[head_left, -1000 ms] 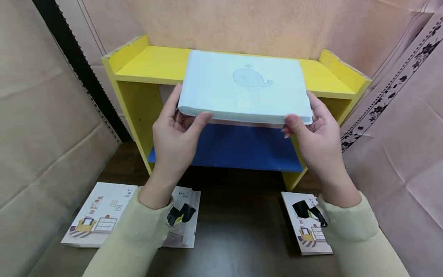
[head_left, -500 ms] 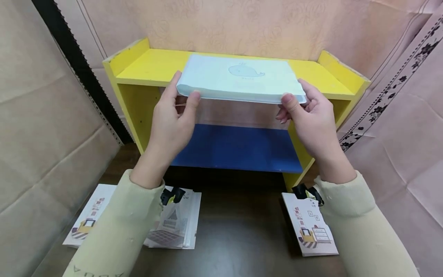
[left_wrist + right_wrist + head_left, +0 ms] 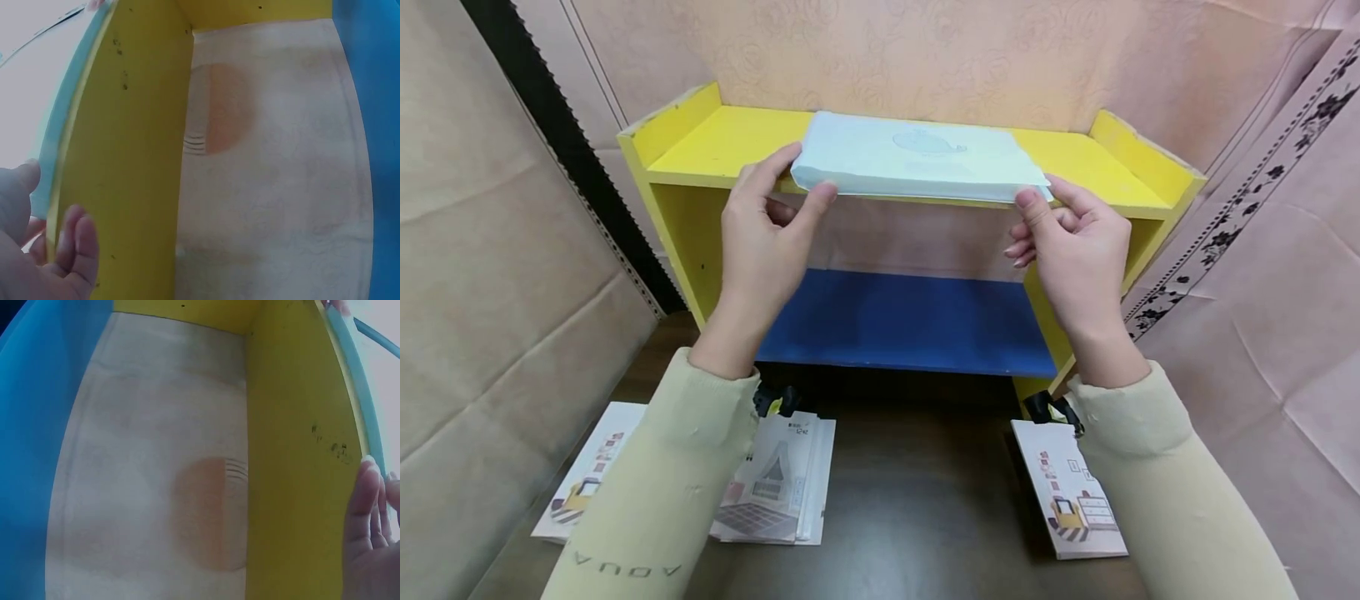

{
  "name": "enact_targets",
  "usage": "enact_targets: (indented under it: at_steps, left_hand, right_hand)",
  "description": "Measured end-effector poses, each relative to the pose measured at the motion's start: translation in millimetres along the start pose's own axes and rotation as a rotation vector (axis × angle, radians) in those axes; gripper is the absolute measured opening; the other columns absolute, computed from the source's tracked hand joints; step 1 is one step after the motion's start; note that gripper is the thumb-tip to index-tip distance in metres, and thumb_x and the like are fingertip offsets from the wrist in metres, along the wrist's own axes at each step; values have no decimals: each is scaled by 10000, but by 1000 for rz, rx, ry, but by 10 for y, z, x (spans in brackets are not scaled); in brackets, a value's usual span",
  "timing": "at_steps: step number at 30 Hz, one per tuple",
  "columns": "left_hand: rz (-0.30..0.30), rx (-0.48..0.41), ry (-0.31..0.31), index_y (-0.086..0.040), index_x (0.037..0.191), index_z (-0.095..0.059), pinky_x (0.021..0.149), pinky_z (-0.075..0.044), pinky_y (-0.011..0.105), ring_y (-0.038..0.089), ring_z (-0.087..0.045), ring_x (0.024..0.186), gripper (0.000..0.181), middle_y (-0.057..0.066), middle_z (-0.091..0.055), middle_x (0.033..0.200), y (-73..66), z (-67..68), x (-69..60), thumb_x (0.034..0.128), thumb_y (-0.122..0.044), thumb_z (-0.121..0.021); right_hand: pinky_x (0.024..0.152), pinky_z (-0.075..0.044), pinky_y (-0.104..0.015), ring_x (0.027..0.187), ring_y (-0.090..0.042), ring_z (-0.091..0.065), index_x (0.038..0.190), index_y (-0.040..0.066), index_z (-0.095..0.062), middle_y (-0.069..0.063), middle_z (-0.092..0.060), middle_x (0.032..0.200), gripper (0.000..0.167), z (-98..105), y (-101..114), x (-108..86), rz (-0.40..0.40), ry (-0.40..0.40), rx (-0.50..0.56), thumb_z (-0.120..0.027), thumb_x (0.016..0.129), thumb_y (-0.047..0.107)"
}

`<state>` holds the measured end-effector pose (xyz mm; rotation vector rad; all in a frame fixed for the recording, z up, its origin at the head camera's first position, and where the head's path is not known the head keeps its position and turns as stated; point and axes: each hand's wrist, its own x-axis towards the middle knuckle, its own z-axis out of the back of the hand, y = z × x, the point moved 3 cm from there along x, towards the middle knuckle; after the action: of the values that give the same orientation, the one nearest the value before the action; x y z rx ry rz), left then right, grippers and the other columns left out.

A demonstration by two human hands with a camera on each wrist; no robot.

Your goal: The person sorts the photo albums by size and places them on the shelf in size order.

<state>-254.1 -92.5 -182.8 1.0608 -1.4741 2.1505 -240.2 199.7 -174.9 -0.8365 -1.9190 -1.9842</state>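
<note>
A light blue book [image 3: 917,158] with a whale drawing lies nearly flat at the yellow top shelf [image 3: 752,125], its near edge along the shelf's front edge. My left hand [image 3: 763,242] holds its left near corner, thumb on the near edge. On the right near corner, my right hand [image 3: 1075,258] pinches the book between thumb and fingers. The left wrist view shows the book's edge [image 3: 59,119] beside the yellow board, with my left hand [image 3: 50,250] at it. In the right wrist view my right hand [image 3: 375,525] is at the book's edge [image 3: 359,381].
Below the top shelf is a blue shelf [image 3: 910,321]. On the dark table [image 3: 917,500] lie a white booklet [image 3: 587,475] at the left, partly under the sleeve, several stacked booklets [image 3: 775,483] beside it, and another booklet [image 3: 1071,492] at the right.
Both hands have moved the book up in view and away, onto or just over the top shelf. It has tilted flatter, and more of the blue shelf shows.
</note>
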Motion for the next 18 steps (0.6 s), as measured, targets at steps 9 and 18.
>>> enact_targets:
  at_steps: [9,18]
  left_hand:
    - [29,-39,-98,-187,1260,-656,609,-419,209,137,-476,746,461,13,-592,1043,35,-47,43,836,-331,-766]
    - [-18,-6,-11,-160,1411,-488,696,-498,219,92,-554,733,555,-25,-488,1288,44,-82,-113,912,-308,-679]
  right_hand:
    - [485,-527,-251,499,-191,-626,1210,1,-651,-134,-670,679,467,-57,103,-49,-14,-59,-40,-784,817,216]
    - [618,-555,-238,653,-163,-676,1387,104,-523,-129,-704,827,522,-41,55,-152,29,4,-280,-674,918,274]
